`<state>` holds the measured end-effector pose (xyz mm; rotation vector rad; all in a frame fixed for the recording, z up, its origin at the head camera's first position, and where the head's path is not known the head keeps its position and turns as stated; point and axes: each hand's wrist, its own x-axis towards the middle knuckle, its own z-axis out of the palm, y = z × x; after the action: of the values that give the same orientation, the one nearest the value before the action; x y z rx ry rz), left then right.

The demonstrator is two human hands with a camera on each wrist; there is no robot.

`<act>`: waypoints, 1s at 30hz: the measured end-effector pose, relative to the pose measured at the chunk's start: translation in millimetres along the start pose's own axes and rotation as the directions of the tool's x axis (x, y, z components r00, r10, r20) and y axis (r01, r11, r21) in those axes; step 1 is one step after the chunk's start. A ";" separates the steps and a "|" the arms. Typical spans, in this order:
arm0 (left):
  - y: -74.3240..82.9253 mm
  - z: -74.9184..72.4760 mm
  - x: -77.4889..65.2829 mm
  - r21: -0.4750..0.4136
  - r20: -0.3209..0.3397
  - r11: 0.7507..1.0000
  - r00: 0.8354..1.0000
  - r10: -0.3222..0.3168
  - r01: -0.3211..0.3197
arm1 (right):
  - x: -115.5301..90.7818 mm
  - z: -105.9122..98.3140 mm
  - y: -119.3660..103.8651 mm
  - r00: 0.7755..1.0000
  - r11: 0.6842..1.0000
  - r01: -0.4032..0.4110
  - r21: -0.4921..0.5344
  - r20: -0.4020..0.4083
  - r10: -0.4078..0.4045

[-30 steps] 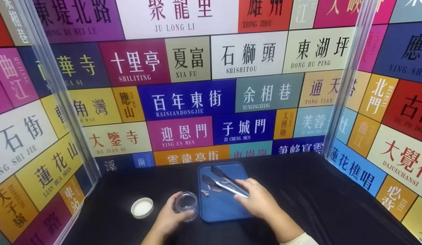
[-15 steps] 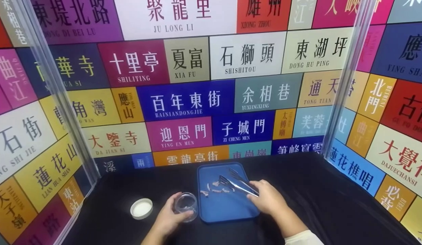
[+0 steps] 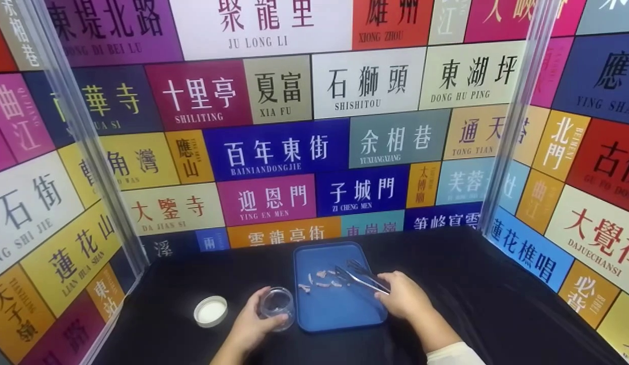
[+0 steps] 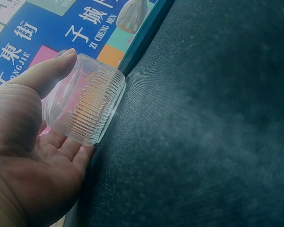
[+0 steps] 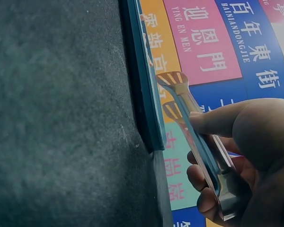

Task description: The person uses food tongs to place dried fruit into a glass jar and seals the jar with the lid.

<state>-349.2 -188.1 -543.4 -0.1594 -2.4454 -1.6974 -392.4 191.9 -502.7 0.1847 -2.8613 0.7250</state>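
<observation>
I have the left hand (image 3: 254,320) gripping a jar (image 3: 279,307), likely to steady it; the right hand (image 3: 403,298) holds tongs (image 5: 203,150) toward the rear, probably for reach over the tray (image 3: 335,313) between the hands; contact with the scraps (image 3: 322,274) is unclear.

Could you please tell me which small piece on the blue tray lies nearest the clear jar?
The leftmost piece in the head view, by the edge of the tray; the others lie farther from the jar.

Booth-like nook: sign-printed walls (image 3: 273,149), transparent corner strips (image 3: 518,111), black cloth-covered table (image 3: 481,289).
</observation>
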 end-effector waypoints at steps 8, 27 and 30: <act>0.3 0.2 -0.2 -0.004 0.004 1.000 1.000 -0.001 0.001 | 0.6 0.8 4.6 0.999 1.000 -0.016 0.000 0.030 0.016; -1.3 0.9 0.8 -0.010 0.007 1.000 1.000 0.010 -0.010 | -1.3 -2.1 2.3 0.997 0.999 -0.052 0.001 0.059 0.052; -1.4 0.6 0.8 -0.005 0.005 1.000 1.000 0.010 -0.010 | -1.3 -2.3 2.5 0.997 0.999 -0.051 -0.006 0.056 0.051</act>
<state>-350.3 -188.0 -544.7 -0.1767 -2.4400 -1.7014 -391.3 195.3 -502.2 0.1331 -2.9303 0.7338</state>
